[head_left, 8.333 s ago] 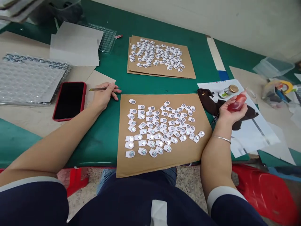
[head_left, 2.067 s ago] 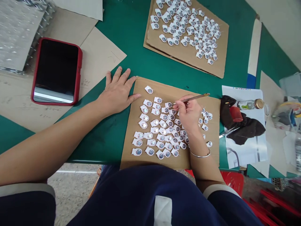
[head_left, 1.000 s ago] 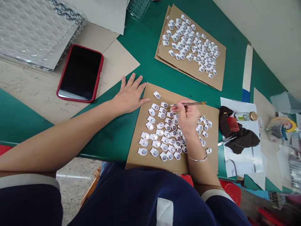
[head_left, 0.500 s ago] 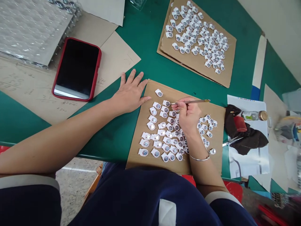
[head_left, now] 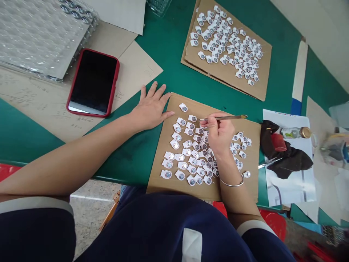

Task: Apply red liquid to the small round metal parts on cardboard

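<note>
My left hand (head_left: pixel 151 109) lies flat with fingers spread, at the upper left corner of the near cardboard sheet (head_left: pixel 159 182), partly on the green table. My right hand (head_left: pixel 219 133) pinches a thin brush-like tool (head_left: pixel 231 117) above the same sheet. The tool's thin end points left, close to a small white tab with a round metallic disc (head_left: pixel 192 118). Many similar pieces lie in loose rows on the sheet; my right hand and forearm hide some of them.
A second cardboard (head_left: pixel 226 72) with many such pieces lies at the back. A red-cased phone (head_left: pixel 93 83) and bubble wrap (head_left: pixel 35 36) are at the left. Scissors (head_left: pixel 269 162), a dark cloth (head_left: pixel 291 165) and a small bottle (head_left: pixel 294 133) sit at the right.
My right hand and the tool have shifted very slightly right. The camera view has moved a little, so the phone and bubble wrap appear farther right. My left hand stays in place.
</note>
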Action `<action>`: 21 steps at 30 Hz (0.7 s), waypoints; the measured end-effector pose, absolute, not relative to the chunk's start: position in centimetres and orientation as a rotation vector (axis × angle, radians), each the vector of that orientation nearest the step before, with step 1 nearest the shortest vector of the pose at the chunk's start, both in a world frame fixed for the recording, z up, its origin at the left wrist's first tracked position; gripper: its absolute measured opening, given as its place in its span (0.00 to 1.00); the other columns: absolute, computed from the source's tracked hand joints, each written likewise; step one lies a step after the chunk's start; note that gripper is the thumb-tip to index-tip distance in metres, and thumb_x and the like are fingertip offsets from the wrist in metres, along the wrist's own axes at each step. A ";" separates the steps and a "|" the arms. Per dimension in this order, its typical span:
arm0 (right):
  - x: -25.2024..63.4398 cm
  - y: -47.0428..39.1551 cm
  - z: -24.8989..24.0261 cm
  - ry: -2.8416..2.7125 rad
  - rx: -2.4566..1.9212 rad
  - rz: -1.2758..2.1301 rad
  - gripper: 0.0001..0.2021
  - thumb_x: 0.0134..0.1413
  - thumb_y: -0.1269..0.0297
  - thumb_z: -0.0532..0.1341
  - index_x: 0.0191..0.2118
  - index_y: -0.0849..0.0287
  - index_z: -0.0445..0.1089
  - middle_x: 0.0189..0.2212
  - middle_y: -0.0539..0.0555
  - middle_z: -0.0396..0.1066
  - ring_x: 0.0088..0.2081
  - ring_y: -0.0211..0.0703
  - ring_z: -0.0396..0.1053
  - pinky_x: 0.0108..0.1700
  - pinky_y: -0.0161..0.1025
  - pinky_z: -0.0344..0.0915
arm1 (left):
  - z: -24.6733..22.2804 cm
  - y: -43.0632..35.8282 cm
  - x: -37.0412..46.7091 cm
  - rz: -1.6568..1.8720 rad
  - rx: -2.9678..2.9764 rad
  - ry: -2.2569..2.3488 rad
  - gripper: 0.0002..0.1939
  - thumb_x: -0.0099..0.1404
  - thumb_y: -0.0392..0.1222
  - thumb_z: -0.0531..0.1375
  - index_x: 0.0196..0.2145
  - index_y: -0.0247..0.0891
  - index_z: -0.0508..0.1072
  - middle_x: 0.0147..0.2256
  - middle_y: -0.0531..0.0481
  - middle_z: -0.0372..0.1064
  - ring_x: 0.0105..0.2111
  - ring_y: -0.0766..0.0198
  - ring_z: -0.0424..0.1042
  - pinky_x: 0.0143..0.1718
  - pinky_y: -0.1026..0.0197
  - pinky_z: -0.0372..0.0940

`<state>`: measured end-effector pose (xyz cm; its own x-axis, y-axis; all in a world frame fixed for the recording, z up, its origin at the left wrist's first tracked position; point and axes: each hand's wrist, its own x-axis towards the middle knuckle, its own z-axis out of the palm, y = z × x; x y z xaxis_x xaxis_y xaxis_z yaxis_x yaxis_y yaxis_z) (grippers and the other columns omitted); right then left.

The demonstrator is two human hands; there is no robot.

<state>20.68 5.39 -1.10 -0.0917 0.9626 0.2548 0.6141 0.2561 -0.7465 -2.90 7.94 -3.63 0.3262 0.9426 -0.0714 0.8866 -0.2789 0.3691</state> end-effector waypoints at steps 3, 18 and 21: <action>20.9 4.9 -0.8 -1.832 -1.421 0.614 0.08 0.58 0.61 0.52 0.35 0.60 0.62 0.28 0.50 0.68 0.27 0.32 0.71 0.30 0.32 0.68 | -3.6 7.9 -2.8 0.223 2.243 1.630 0.35 0.65 0.60 0.43 0.62 0.35 0.47 0.64 0.40 0.35 0.63 0.43 0.30 0.59 0.38 0.29; 20.8 4.7 -1.5 -1.974 -1.303 0.576 0.04 0.56 0.67 0.54 0.32 0.59 0.63 0.26 0.49 0.67 0.29 0.33 0.71 0.30 0.32 0.67 | -3.7 7.9 -2.9 0.263 2.224 1.604 0.34 0.65 0.58 0.44 0.62 0.36 0.47 0.64 0.41 0.35 0.63 0.42 0.30 0.59 0.37 0.28; 20.8 4.7 -1.8 -1.933 -1.282 0.610 0.05 0.57 0.66 0.53 0.32 0.59 0.63 0.25 0.48 0.67 0.27 0.31 0.69 0.31 0.33 0.68 | -3.8 7.9 -2.8 0.270 2.238 1.607 0.34 0.65 0.59 0.44 0.62 0.37 0.46 0.64 0.41 0.35 0.63 0.42 0.29 0.59 0.36 0.28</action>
